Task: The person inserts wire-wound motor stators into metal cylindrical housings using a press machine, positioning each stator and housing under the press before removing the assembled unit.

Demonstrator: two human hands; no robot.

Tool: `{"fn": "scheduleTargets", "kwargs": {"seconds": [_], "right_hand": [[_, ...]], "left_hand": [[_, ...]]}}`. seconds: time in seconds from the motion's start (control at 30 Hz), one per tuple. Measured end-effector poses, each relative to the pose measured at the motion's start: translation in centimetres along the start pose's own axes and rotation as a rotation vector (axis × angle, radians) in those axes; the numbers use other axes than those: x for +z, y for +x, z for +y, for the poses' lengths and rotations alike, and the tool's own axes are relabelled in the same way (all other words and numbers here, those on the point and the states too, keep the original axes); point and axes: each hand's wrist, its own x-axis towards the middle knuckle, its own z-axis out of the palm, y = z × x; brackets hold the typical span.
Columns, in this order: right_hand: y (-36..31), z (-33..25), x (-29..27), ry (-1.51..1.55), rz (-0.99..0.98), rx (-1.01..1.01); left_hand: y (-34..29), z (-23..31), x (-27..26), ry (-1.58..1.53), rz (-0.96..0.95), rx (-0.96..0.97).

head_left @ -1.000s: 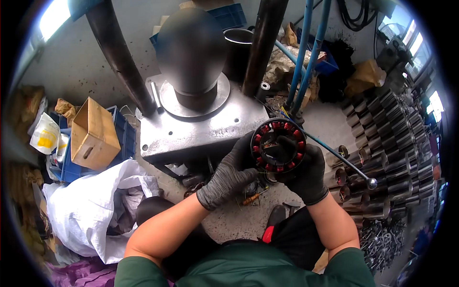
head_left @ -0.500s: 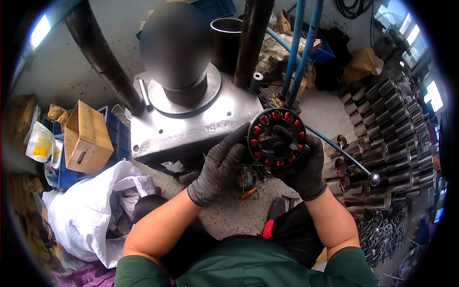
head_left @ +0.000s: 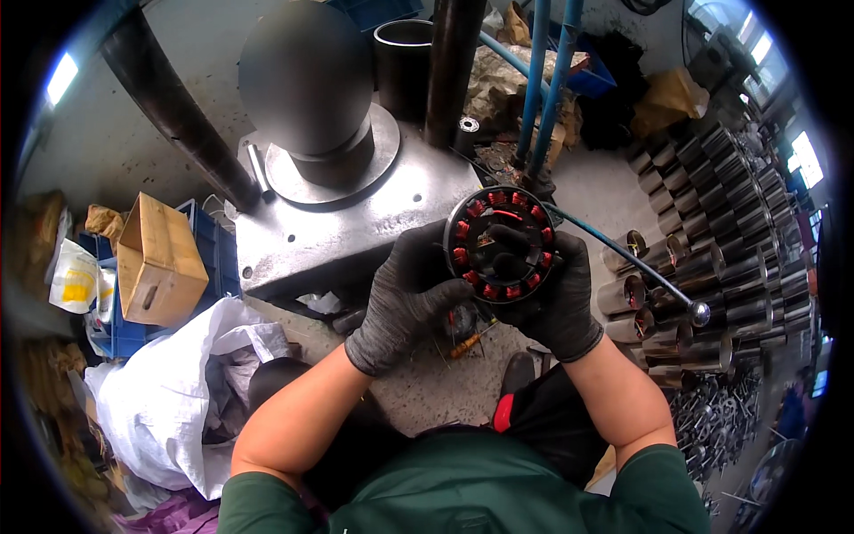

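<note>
A brown cardboard box (head_left: 160, 260) is sitting at the left, tilted, leaning against a blue plastic crate (head_left: 206, 258), and a pale bag with a yellow patch (head_left: 75, 278) is lying further left near the rim. Below them a white sack (head_left: 169, 392) is slumping open on the floor. At the top right, a blue bin (head_left: 594, 78) and a crumpled brown bag (head_left: 672, 93) are showing behind two blue pipes (head_left: 544, 80).

A grey steel press base (head_left: 347, 222) is filling the middle, carrying a dark domed ram (head_left: 307, 80) on a round plate, with two dark columns rising beside it. To the right, rows of shiny metal cylinders (head_left: 712, 267) are stacking up along the floor, and a thin rod with a ball end (head_left: 636, 267) is slanting across in front of them — passing just behind the right hand.

Both hands are wearing black gloves and are holding a round motor stator (head_left: 500, 242) with red-orange copper coils, up in front of the press base's right corner. The left hand (head_left: 409, 298) is gripping the stator's left edge, fingers curled and closed against its rim. The right hand (head_left: 556, 298) is cupping it from the right and below — fingers wrapped around the edge, thumb lying across the dark centre.
</note>
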Motion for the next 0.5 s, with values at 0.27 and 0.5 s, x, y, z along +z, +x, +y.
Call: {"fn": "scheduleTargets", "kwargs": {"seconds": [0.27, 0.5], "right_hand": [[-0.2, 0.9, 1.4, -0.044, 0.043, -0.116], [-0.2, 0.9, 1.2, -0.106, 0.030, -0.103]], "left_hand": [[0.2, 1.7, 0.5, 0.023, 0.063, -0.088], [0.7, 2.8, 0.4, -0.089, 0.095, -0.274]]}}
